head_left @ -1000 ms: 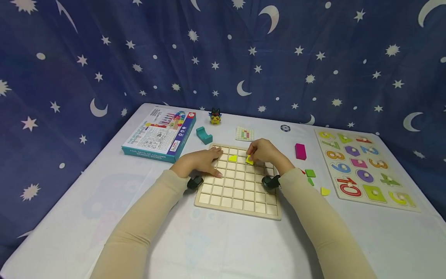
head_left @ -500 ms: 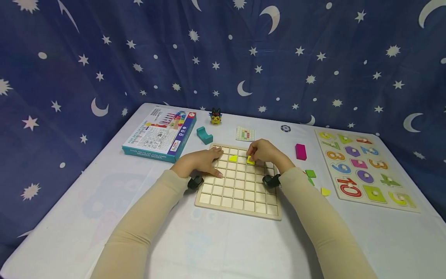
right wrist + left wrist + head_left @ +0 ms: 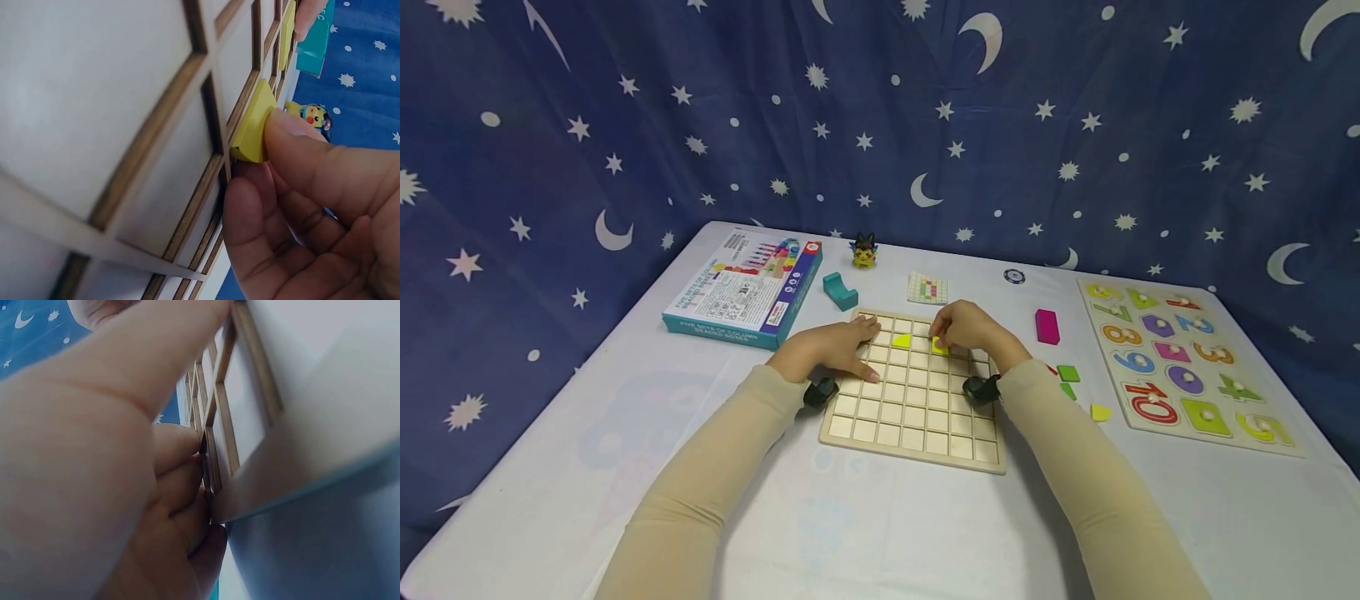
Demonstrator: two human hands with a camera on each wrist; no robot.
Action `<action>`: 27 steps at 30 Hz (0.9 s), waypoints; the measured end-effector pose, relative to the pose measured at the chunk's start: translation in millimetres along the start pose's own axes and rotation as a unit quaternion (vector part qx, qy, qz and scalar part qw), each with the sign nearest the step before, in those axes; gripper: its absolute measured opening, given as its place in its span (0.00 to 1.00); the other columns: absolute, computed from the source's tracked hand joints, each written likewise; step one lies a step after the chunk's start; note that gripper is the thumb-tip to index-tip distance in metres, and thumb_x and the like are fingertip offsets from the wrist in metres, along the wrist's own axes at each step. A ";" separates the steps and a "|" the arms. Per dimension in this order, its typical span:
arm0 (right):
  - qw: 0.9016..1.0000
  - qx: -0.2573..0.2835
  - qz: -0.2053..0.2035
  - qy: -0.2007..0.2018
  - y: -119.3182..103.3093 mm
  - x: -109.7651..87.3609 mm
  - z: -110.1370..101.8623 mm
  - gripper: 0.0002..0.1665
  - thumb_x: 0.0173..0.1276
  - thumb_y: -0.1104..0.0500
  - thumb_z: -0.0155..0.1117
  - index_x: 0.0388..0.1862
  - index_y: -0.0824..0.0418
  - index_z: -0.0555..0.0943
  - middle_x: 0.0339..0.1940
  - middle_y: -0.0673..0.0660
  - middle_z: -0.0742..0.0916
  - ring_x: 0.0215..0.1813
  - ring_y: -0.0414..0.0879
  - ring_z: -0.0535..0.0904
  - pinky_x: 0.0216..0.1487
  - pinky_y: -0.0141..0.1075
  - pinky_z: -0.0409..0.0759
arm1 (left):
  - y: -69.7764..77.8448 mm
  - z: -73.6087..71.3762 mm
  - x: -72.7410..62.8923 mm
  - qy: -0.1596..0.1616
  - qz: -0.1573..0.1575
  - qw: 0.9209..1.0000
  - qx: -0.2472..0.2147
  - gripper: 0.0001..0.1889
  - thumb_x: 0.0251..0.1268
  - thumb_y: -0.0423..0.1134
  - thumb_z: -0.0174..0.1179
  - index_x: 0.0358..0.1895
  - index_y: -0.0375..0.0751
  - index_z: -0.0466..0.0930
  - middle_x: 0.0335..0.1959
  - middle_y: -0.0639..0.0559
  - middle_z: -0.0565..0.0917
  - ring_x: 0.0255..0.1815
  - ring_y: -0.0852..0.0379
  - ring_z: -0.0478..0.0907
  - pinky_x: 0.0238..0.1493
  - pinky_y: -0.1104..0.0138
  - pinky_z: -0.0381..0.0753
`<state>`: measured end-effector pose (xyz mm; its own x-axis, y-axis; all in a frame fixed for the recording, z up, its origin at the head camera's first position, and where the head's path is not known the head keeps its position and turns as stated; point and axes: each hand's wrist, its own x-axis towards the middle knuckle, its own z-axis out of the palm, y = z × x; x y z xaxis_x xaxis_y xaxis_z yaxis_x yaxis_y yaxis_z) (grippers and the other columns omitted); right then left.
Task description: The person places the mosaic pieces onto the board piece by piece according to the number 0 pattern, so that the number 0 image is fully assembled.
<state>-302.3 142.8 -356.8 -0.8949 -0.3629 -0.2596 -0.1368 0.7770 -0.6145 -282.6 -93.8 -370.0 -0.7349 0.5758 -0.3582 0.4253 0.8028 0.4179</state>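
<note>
A wooden grid board lies in front of me in the head view. My left hand rests on its upper left part, fingers spread and thumb on the cells. With thumb and fingertips, my right hand pinches a yellow tile at a cell near the top of the board. In the right wrist view that tile leans up from the dividers, its far side covered by the thumb. Another yellow tile, with a slanted or curved side, sits in a cell further left.
Right of the board lie a green square tile, a yellow tile and a magenta block. A number puzzle is further right. Behind are a pattern card, teal block, toy figure and boxed set.
The yellow tile under my right fingers has turned from a slant to line up more squarely with its cell. My left hand stays in place.
</note>
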 end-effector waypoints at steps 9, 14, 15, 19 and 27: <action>1.000 -0.027 0.009 -0.003 -2.3 2.0 1.6 0.07 0.55 0.71 0.64 0.33 0.64 0.83 0.23 0.52 0.79 0.27 0.42 0.72 0.31 0.31 0.73 | -1.0 1.0 0.7 0.003 0.002 1.000 -0.005 0.51 0.52 0.56 0.64 0.73 0.39 0.44 0.75 0.46 0.42 0.75 0.50 0.34 0.74 0.57 0.40; 0.999 -0.033 -0.001 -0.008 -2.1 1.0 1.2 0.08 0.54 0.71 0.64 0.33 0.63 0.82 0.25 0.52 0.79 0.30 0.44 0.71 0.34 0.32 0.72 | 0.3 0.6 -0.5 0.002 0.002 1.000 -0.003 0.51 0.52 0.56 0.64 0.73 0.38 0.44 0.75 0.45 0.42 0.75 0.49 0.34 0.74 0.57 0.40; 0.999 -0.033 -0.003 -0.009 -1.9 0.2 0.5 0.08 0.54 0.71 0.64 0.34 0.63 0.82 0.25 0.52 0.80 0.31 0.44 0.71 0.34 0.32 0.72 | 0.6 0.6 -0.6 0.002 0.002 1.000 -0.002 0.51 0.52 0.56 0.64 0.73 0.38 0.44 0.75 0.45 0.42 0.75 0.49 0.34 0.74 0.57 0.40; 1.000 -0.025 -0.008 -0.003 -1.6 -5.2 -5.2 0.09 0.56 0.68 0.65 0.37 0.63 0.82 0.27 0.53 0.80 0.32 0.45 0.72 0.34 0.32 0.73 | 1.6 0.5 -0.7 0.000 0.003 1.000 0.002 0.51 0.52 0.56 0.64 0.73 0.38 0.44 0.75 0.45 0.42 0.75 0.49 0.34 0.74 0.57 0.41; 0.999 -0.035 -0.018 0.004 3.6 -22.0 -20.8 0.12 0.57 0.68 0.62 0.41 0.66 0.81 0.28 0.54 0.80 0.32 0.45 0.72 0.33 0.31 0.72 | 1.6 0.4 -0.5 0.001 -0.001 1.000 0.003 0.51 0.52 0.56 0.64 0.73 0.38 0.43 0.75 0.44 0.42 0.75 0.49 0.34 0.74 0.57 0.40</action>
<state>-292.0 164.2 -337.8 -0.8921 -0.3872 -0.2329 -0.1974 0.7976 -0.5700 -281.3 -92.7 -369.6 -0.7365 0.5745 -0.3571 0.4277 0.8045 0.4121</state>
